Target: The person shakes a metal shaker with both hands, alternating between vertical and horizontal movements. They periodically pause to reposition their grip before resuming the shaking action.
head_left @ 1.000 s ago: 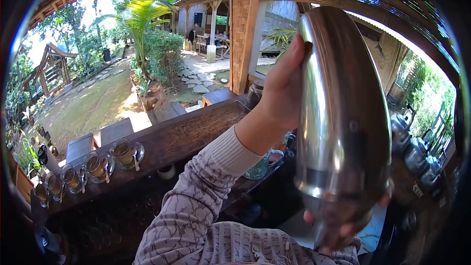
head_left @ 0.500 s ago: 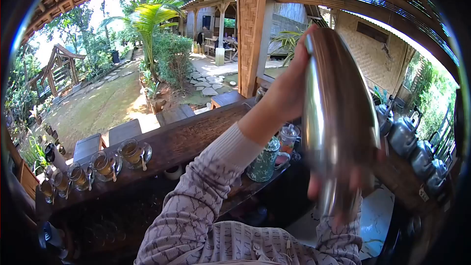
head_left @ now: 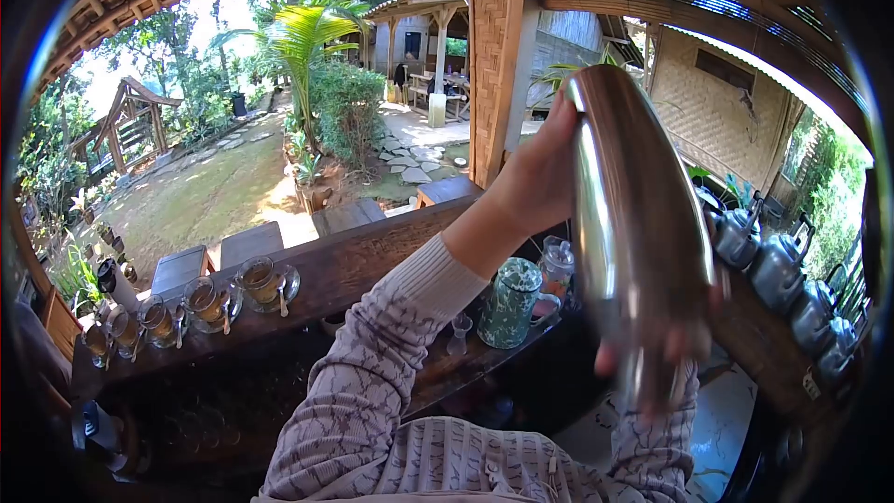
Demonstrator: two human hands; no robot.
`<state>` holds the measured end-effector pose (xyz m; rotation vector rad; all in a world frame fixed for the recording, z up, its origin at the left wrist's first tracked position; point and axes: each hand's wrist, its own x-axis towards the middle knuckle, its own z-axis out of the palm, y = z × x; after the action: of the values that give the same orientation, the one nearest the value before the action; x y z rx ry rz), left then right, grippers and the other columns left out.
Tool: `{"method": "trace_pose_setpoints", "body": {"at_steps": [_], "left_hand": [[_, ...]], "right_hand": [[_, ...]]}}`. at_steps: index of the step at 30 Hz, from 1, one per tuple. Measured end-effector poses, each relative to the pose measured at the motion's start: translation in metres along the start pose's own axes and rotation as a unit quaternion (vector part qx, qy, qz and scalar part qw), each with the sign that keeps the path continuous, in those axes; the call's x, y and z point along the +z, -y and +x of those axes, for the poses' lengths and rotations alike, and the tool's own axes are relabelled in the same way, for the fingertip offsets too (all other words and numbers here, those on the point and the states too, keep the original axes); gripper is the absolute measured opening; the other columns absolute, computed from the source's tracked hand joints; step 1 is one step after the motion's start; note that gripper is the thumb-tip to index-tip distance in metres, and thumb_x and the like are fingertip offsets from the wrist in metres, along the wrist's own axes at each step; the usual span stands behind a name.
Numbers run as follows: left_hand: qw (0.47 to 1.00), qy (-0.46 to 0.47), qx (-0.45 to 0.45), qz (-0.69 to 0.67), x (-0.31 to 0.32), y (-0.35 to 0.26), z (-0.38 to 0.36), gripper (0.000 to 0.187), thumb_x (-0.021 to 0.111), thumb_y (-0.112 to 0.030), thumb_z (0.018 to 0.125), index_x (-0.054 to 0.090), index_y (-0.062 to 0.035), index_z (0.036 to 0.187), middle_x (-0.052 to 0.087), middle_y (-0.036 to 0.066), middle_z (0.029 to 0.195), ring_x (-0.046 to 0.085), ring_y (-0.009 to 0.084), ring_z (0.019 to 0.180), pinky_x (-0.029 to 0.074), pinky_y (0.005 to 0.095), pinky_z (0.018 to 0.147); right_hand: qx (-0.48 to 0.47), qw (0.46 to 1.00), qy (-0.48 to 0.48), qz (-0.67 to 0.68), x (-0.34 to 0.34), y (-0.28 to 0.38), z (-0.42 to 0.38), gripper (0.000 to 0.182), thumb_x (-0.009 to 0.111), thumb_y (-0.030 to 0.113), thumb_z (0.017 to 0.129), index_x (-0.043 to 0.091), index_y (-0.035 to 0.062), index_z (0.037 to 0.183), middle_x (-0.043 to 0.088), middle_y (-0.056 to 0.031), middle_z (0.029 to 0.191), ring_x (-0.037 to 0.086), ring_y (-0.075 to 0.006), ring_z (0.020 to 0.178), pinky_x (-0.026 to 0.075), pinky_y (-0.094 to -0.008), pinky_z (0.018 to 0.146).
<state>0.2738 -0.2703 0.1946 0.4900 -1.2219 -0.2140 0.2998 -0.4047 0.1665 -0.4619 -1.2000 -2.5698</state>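
Observation:
A shiny metal cocktail shaker (head_left: 638, 196) is held up in front of me, tilted, with its narrower end low and towards me. My left hand (head_left: 545, 163) is closed around its far upper end. Around the lower end wraps my right hand (head_left: 675, 340), its fingertips showing at both sides and blurred by motion. Behind the shaker, on the counter, stand a green speckled enamel mug (head_left: 509, 303) and a clear lidded jar (head_left: 557, 264). A small clear glass (head_left: 459, 331) stands left of the mug.
Several glass cups of brown drink (head_left: 205, 301) with saucers and spoons line the wooden counter (head_left: 368, 251) at left. Several metal kettles (head_left: 778, 270) stand in a row at right. Wooden stools (head_left: 251, 244) are beyond the counter, and a woven post (head_left: 494, 65) rises ahead.
The view has swung slightly left, so the surroundings sit further right. Both hands still grip the shaker, whose upper end is a little lower. The small glass beside the mug now shows.

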Motion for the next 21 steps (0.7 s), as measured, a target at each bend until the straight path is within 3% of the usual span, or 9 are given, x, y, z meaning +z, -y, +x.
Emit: {"method": "trace_pose_setpoints", "body": {"at_steps": [2,4,9,12,15,16,18,20,21], "left_hand": [[0.985,-0.161,-0.051,-0.037,-0.053,0.012,0.005,0.047,0.040,-0.045,0.093,0.041,-0.0122,0.127,0.052,0.008,0.120,0.054,0.0227,0.106,0.044,0.0433,0.088],[0.925,-0.368,-0.083,-0.041,-0.071,0.024,-0.001,0.056,0.039,-0.052,0.091,0.043,-0.0065,0.124,0.057,0.014,0.113,0.059,0.0296,0.099,0.046,0.0444,0.086],[0.994,-0.084,-0.040,-0.057,-0.034,0.009,-0.008,0.050,0.040,-0.047,0.093,0.047,-0.0083,0.123,0.057,0.011,0.114,0.057,0.0254,0.105,0.045,0.0417,0.091],[0.994,-0.004,0.056,0.088,0.006,0.013,-0.008,0.050,0.039,-0.045,0.094,0.042,-0.0104,0.130,0.057,0.009,0.116,0.054,0.0222,0.109,0.043,0.0415,0.093],[0.979,-0.169,0.011,0.109,-0.011,-0.005,-0.009,0.053,0.042,-0.046,0.092,0.042,-0.0070,0.128,0.053,0.013,0.121,0.051,0.0261,0.112,0.041,0.0426,0.095],[0.955,-0.270,-0.013,0.121,-0.027,-0.005,-0.012,0.063,0.045,-0.052,0.088,0.043,-0.0015,0.126,0.052,0.017,0.121,0.052,0.0299,0.110,0.040,0.0453,0.096],[0.857,-0.509,-0.044,-0.067,-0.063,0.001,-0.029,0.045,0.041,-0.043,0.091,0.053,-0.0063,0.115,0.059,0.013,0.108,0.055,0.0231,0.106,0.041,0.0450,0.094],[0.969,-0.085,-0.068,-0.224,-0.135,0.003,-0.080,0.048,0.040,-0.044,0.091,0.049,-0.0066,0.120,0.055,0.014,0.118,0.053,0.0255,0.108,0.039,0.0461,0.098],[0.973,-0.083,-0.027,-0.213,-0.102,0.002,-0.074,0.053,0.040,-0.047,0.090,0.047,-0.0065,0.123,0.053,0.014,0.121,0.052,0.0263,0.111,0.036,0.0473,0.100]], "right_hand": [[0.153,0.941,0.265,0.143,-0.013,-0.009,0.023,0.063,0.066,0.021,0.081,0.030,0.0069,0.130,0.040,-0.0194,0.129,0.045,-0.0433,0.116,0.043,-0.0495,0.092],[0.443,0.843,0.199,0.233,0.008,-0.003,-0.015,0.058,0.065,0.005,0.078,0.034,0.0009,0.126,0.045,-0.0207,0.127,0.050,-0.0369,0.113,0.042,-0.0489,0.092],[0.211,0.903,0.339,0.160,-0.013,0.013,0.053,0.056,0.057,0.016,0.088,0.025,0.0113,0.134,0.039,-0.0174,0.134,0.042,-0.0286,0.121,0.039,-0.0492,0.097],[0.046,0.978,-0.153,0.133,0.011,0.052,0.056,0.064,0.054,0.039,0.088,0.018,0.0331,0.141,0.017,-0.0014,0.146,0.028,-0.0286,0.129,0.041,-0.0511,0.096],[0.306,0.907,0.126,0.260,-0.022,0.022,-0.031,0.061,0.058,0.045,0.083,0.035,0.0094,0.127,0.035,-0.0127,0.128,0.044,-0.0436,0.113,0.039,-0.0515,0.098],[0.199,0.943,0.213,0.162,-0.006,0.017,0.009,0.052,0.056,0.025,0.088,0.033,0.0108,0.133,0.037,-0.0169,0.134,0.042,-0.0298,0.120,0.041,-0.0465,0.094],[0.507,0.815,0.103,0.261,0.034,0.030,-0.023,0.048,0.063,0.007,0.081,0.040,-0.0019,0.121,0.051,-0.0196,0.119,0.053,-0.0339,0.107,0.044,-0.0427,0.089],[0.551,0.782,0.120,0.266,0.034,0.032,-0.012,0.046,0.060,0.003,0.082,0.039,-0.0012,0.122,0.052,-0.0193,0.116,0.053,-0.0297,0.108,0.044,-0.0380,0.090],[0.442,0.834,0.086,0.318,0.039,0.032,0.005,0.046,0.060,0.003,0.082,0.040,0.0017,0.123,0.052,-0.0159,0.117,0.053,-0.0271,0.108,0.043,-0.0393,0.091]]}}
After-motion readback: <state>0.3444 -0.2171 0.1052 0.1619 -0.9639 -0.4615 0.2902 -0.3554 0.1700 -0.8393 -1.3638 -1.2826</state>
